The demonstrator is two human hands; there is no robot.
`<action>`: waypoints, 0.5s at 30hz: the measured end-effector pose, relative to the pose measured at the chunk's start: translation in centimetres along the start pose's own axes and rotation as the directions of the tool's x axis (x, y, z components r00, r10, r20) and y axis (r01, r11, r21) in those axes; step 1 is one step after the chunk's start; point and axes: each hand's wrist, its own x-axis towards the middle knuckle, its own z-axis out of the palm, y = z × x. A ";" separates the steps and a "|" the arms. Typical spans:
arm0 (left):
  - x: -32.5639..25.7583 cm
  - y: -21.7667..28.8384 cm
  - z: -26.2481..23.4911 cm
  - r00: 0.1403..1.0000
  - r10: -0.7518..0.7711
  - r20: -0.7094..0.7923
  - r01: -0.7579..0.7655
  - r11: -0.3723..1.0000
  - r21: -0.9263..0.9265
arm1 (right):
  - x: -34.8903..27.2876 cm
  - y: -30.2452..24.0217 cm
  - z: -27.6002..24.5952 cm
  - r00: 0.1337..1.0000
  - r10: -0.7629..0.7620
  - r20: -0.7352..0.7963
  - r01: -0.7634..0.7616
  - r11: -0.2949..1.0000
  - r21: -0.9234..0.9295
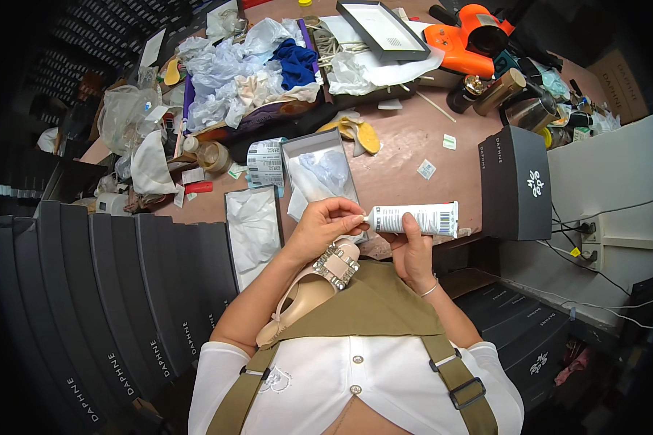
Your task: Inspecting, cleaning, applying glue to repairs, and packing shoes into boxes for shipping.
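Observation:
A white squeeze tube with a barcode lies level in front of me. My right hand grips its body, thumb on top and fingers underneath. My left hand pinches the small cap or nozzle at the tube's left end; whether the cap is on or off cannot be made out. Below my left wrist, a beige shoe with a jewelled buckle rests on my olive apron, partly covered by it. Just beyond my left hand stands an open grey shoebox with white tissue inside.
A box lid with white paper adjoins the shoebox. Dark shoeboxes line my left; another dark box stands right. Crumpled tissue and a blue cloth fill a tray at the back. An orange tool, bottles and a yellow sponge lie beyond.

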 end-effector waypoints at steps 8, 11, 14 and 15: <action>0.2 -0.2 -0.7 0.992 -0.123 -0.020 0.125 0.984 0.130 | 0.5 0.0 0.1 1.000 -0.003 0.013 0.003 1.000 0.005; 0.1 0.0 -0.4 0.993 -0.114 -0.031 0.118 0.983 0.143 | 0.7 0.2 0.0 1.000 0.026 0.000 -0.026 0.999 0.031; 0.0 0.0 -0.2 0.996 -0.094 -0.010 0.095 0.986 0.135 | 0.8 0.1 0.0 0.998 0.068 -0.008 -0.067 0.995 0.078; 0.0 0.0 -0.1 0.997 -0.074 0.000 0.074 0.989 0.129 | 0.9 0.2 0.0 0.996 0.086 -0.011 -0.084 0.992 0.094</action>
